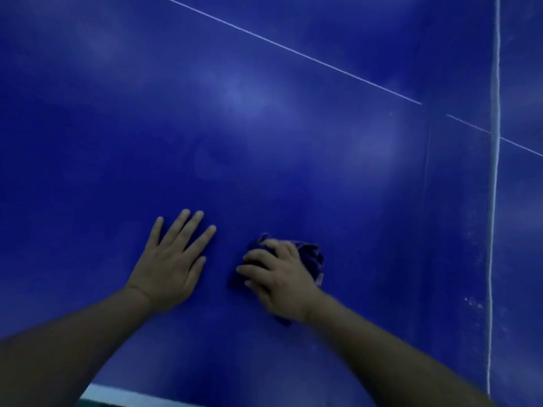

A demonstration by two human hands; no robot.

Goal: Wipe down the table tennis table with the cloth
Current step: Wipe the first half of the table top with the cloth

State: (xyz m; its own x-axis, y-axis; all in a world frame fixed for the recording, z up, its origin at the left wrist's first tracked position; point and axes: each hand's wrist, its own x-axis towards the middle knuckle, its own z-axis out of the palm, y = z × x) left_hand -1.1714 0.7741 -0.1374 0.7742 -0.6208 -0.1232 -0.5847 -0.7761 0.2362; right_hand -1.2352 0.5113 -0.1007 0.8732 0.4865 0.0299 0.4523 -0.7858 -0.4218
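Note:
The blue table tennis table [264,127] fills the view. A crumpled blue cloth [311,257] lies on it in the lower middle, mostly covered by my right hand [279,277], whose curled fingers grip it and press it onto the surface. To its left, my left hand [170,259] lies flat on the table with straight, spread fingers and holds nothing.
A thin white centre line [293,52] runs diagonally across the top. The net's white top band [495,171] stands along the right side. The table's white near edge [117,395] shows at the bottom left.

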